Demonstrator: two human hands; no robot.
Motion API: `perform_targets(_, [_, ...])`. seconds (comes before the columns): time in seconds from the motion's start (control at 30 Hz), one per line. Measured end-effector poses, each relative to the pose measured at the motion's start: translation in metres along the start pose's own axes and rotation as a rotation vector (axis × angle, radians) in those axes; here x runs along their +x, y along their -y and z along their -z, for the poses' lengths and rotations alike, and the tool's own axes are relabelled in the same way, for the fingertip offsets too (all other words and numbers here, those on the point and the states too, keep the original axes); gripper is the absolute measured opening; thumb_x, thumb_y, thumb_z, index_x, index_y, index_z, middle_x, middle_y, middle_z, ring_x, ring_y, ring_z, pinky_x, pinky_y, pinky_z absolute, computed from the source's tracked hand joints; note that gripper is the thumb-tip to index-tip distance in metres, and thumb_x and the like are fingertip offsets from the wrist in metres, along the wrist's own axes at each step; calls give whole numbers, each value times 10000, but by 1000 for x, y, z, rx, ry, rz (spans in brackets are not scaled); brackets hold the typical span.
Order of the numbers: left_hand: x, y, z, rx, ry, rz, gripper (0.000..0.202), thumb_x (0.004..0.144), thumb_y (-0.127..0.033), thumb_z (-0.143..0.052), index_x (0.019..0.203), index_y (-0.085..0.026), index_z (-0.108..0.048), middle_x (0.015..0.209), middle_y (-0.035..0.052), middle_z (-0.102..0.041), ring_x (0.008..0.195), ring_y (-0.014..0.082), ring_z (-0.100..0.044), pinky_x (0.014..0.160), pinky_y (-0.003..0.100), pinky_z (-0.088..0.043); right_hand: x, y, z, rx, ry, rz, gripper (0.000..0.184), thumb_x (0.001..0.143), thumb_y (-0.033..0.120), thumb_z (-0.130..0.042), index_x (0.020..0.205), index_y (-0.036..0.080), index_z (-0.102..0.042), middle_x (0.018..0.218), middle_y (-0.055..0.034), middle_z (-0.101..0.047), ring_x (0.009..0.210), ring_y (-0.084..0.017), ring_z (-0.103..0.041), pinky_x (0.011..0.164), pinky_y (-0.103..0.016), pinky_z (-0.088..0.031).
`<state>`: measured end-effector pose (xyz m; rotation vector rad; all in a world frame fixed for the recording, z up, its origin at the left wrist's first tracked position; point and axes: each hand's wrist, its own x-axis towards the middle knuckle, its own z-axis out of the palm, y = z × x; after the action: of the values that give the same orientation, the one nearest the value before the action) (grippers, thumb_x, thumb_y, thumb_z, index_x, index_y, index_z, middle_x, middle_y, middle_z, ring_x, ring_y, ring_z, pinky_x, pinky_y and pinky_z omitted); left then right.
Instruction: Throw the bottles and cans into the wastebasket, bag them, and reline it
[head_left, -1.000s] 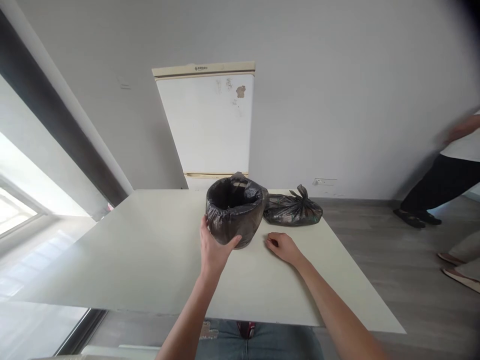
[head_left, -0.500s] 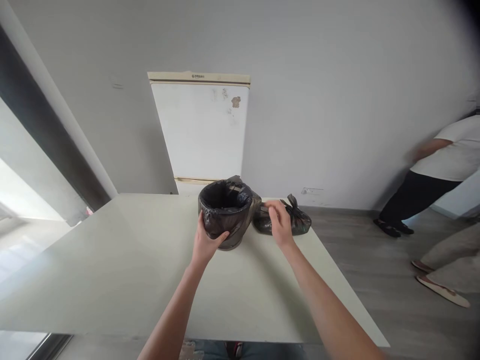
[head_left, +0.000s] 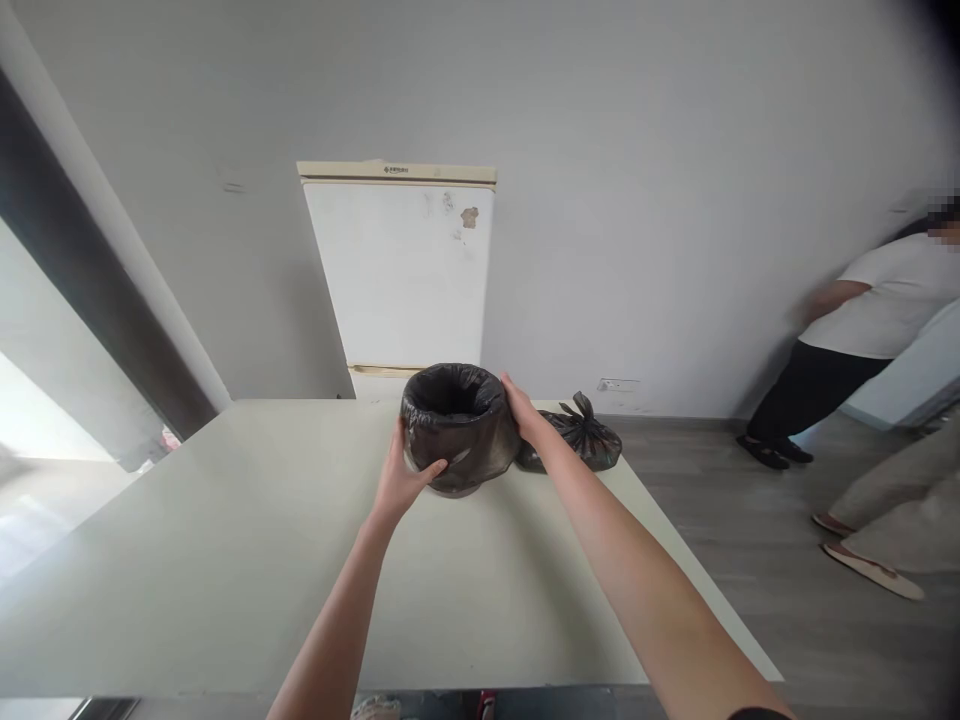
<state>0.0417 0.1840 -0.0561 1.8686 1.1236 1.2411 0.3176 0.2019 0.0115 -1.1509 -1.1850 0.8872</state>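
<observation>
A small trash can [head_left: 454,491] stands upright on the table, lined with a black trash bag [head_left: 469,440] folded over its rim. The opening faces up and shows the dark bag inside. My left hand [head_left: 401,470] grips the can's near left side through the bag, thumb across the front. At the upper right side, my right hand [head_left: 521,405] is closed on the bag by the rim; its fingers are partly hidden. Just behind my right forearm lies a knotted, filled black bag [head_left: 592,440].
The pale table [head_left: 262,560] reaches towards a white refrigerator [head_left: 405,270] by the grey wall. A power socket [head_left: 619,385] sits low on that wall. To the right, a person in a white shirt [head_left: 892,300] and another person's legs [head_left: 900,500] are on the grey floor.
My right hand has moved left from the bag's pulled-out edge to the can's right side. The bag's rim now sits rounder and more evenly. My left hand keeps its hold.
</observation>
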Motion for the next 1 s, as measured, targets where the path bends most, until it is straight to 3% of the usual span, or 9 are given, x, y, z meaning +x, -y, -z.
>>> perform_targets(0.17, [-22,11,14,-84,-70,-55,1174,803,-550,-834,1690,-368,-87,1764,113,-176,1600,352,-258,1219,517,-401,-21,-4,14,-225,-179,-46,671,1039,690,-265,1090,231,-752,1015,-65,-800,1009,-258,-736,919,-412,-589])
perform_targets(0.27, [-42,24,26,38,-136,-20,830,882,-549,-738,1594,-332,-370,1684,125,-347,1478,338,-467,1119,470,-497,-53,-16,43,-370,-395,-6,436,994,597,-463,1060,250,-719,994,-60,-786,981,-257,-726,923,-397,-558])
perform_targets(0.37, [-63,35,32,298,-148,81,323,1012,-510,-510,1129,-244,-651,1258,97,-651,1067,247,-677,885,361,-548,-85,-27,94,-471,-630,-33,328,885,449,-627,1129,235,-675,1042,-102,-762,1022,-299,-697,999,-439,-499])
perform_targets(0.43, [-72,38,28,460,-85,129,350,1046,-452,-404,837,-228,-574,942,56,-649,825,204,-635,724,304,-480,-93,-33,134,-523,-803,-67,406,895,393,-552,1231,178,-627,1179,-184,-722,1169,-336,-639,1079,-482,-433])
perform_targets(0.5, [-77,39,19,542,11,130,371,1046,-405,-375,732,-228,-465,804,36,-588,719,185,-571,640,282,-393,-89,-37,169,-557,-895,-118,445,881,376,-541,1250,140,-619,1281,-238,-675,1318,-361,-550,1130,-500,-377])
perform_targets(0.6, [-76,39,6,547,109,75,353,1034,-381,-366,714,-233,-394,750,20,-527,663,174,-516,611,275,-336,-67,-46,201,-565,-850,-218,334,812,393,-661,1049,161,-697,1123,-217,-730,1236,-363,-610,1058,-480,-429])
perform_targets(0.67, [-75,41,4,540,137,42,356,1030,-382,-356,706,-236,-370,727,12,-499,641,171,-490,618,277,-334,-54,-54,208,-555,-762,-257,248,759,404,-747,865,186,-698,917,-140,-747,1072,-327,-678,975,-455,-473])
perform_targets(0.77, [-75,43,7,524,126,35,365,1030,-386,-346,697,-238,-345,706,6,-481,623,166,-468,634,283,-344,-50,-67,205,-518,-655,-241,314,722,474,-792,684,207,-631,697,-48,-681,871,-281,-686,859,-408,-500])
perform_targets(1.0, [-79,39,11,482,98,43,374,1048,-387,-328,704,-241,-347,716,4,-490,636,167,-466,647,285,-367,-103,-82,205,-308,-590,-4,456,770,670,-677,820,224,-597,816,-26,-680,825,-222,-622,764,-338,-512])
